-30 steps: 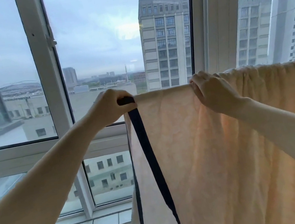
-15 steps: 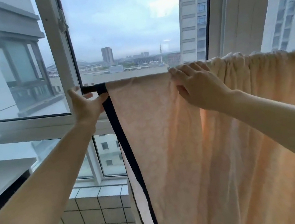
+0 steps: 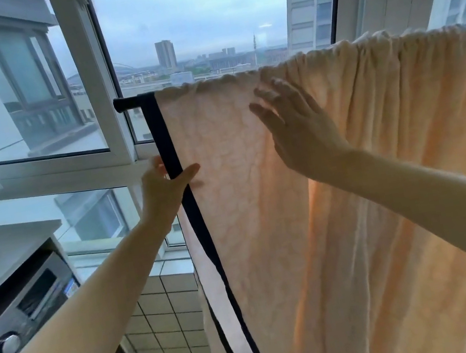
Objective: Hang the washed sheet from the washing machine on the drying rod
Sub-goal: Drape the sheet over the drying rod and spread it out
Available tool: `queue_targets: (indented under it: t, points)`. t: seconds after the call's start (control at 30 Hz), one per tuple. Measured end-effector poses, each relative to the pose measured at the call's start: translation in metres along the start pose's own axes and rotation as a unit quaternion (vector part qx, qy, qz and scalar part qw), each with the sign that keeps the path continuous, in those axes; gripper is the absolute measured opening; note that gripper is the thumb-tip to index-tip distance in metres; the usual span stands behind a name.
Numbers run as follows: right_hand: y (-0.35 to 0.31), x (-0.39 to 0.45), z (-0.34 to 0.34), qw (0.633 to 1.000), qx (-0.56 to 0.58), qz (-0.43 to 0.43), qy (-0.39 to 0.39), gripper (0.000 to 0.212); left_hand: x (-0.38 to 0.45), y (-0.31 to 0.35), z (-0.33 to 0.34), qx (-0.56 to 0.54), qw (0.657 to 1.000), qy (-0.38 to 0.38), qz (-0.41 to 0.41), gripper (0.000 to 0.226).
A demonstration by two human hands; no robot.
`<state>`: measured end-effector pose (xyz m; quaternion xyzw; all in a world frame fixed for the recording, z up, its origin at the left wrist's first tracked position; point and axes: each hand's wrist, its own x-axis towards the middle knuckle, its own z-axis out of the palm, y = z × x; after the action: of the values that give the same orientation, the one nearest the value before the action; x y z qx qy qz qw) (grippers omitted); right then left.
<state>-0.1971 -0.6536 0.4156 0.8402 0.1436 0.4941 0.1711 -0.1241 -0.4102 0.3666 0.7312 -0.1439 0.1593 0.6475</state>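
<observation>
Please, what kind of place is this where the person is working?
Probably an enclosed laundry balcony in a high apartment: a washing machine stands at the left, a peach sheet hangs over a drying rod, and large windows look out on city buildings.

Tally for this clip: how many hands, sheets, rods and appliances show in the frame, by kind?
Hands: 2, left hand and right hand
Peach sheet with dark navy border: 1
Black drying rod: 1
Silver washing machine with round dial: 1
Total: 5
</observation>
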Motion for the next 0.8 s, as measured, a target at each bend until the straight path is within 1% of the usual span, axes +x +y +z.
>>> queue_targets:
  t: [0.07, 0.13, 0.2, 0.27, 0.33, 0.37, 0.4, 0.5, 0.53, 0.6, 0.63, 0.67, 0.77, 0.8]
  points:
    - [-0.01, -0.022, 0.007, 0.998, -0.01, -0.058, -0.013, 0.045, -0.009, -0.007, 0.0, 0.021, 0.997, -0.066, -0.035, 0.032]
    - [-0.015, -0.044, 0.014, 0.989, -0.026, -0.133, -0.052, 0.04, -0.017, -0.016, 0.002, 0.083, 0.988, -0.112, -0.064, 0.027]
    - [-0.018, -0.063, 0.017, 0.974, -0.039, -0.201, -0.096, 0.042, -0.022, -0.024, 0.002, 0.118, 0.98, -0.146, -0.073, 0.02]
    - [-0.019, -0.074, 0.02, 0.961, -0.048, -0.244, -0.121, 0.039, -0.028, -0.032, -0.001, 0.119, 0.977, -0.16, -0.071, 0.011]
    - [-0.018, -0.078, 0.021, 0.957, -0.057, -0.259, -0.121, 0.029, -0.032, -0.04, -0.005, 0.107, 0.977, -0.166, -0.075, 0.005]
    - [-0.017, -0.079, 0.02, 0.956, -0.058, -0.26, -0.121, 0.028, -0.034, -0.043, -0.007, 0.102, 0.978, -0.167, -0.075, 0.005]
    - [-0.017, -0.081, 0.019, 0.954, -0.059, -0.262, -0.13, 0.033, -0.037, -0.046, -0.01, 0.092, 0.979, -0.162, -0.077, 0.005]
    - [-0.027, -0.095, 0.019, 0.938, -0.069, -0.282, -0.189, 0.067, -0.043, -0.055, -0.015, 0.045, 0.987, -0.127, -0.085, 0.005]
    - [-0.031, -0.102, 0.02, 0.932, -0.067, -0.291, -0.207, 0.074, -0.045, -0.057, -0.017, 0.031, 0.989, -0.118, -0.087, 0.006]
    - [-0.038, -0.112, 0.022, 0.92, -0.057, -0.311, -0.233, 0.075, -0.048, -0.059, -0.018, -0.003, 0.99, -0.107, -0.095, 0.008]
    - [-0.041, -0.114, 0.023, 0.916, -0.055, -0.316, -0.24, 0.07, -0.05, -0.06, -0.018, -0.022, 0.989, -0.105, -0.102, 0.008]
    - [-0.044, -0.113, 0.024, 0.916, -0.057, -0.316, -0.242, 0.06, -0.053, -0.06, -0.018, -0.043, 0.987, -0.105, -0.114, 0.008]
    - [-0.049, -0.108, 0.026, 0.926, -0.07, -0.309, -0.206, 0.012, -0.06, -0.062, -0.017, -0.11, 0.974, -0.123, -0.153, 0.01]
    - [-0.05, -0.108, 0.027, 0.929, -0.073, -0.302, -0.201, 0.008, -0.062, -0.063, -0.016, -0.116, 0.971, -0.138, -0.158, 0.012]
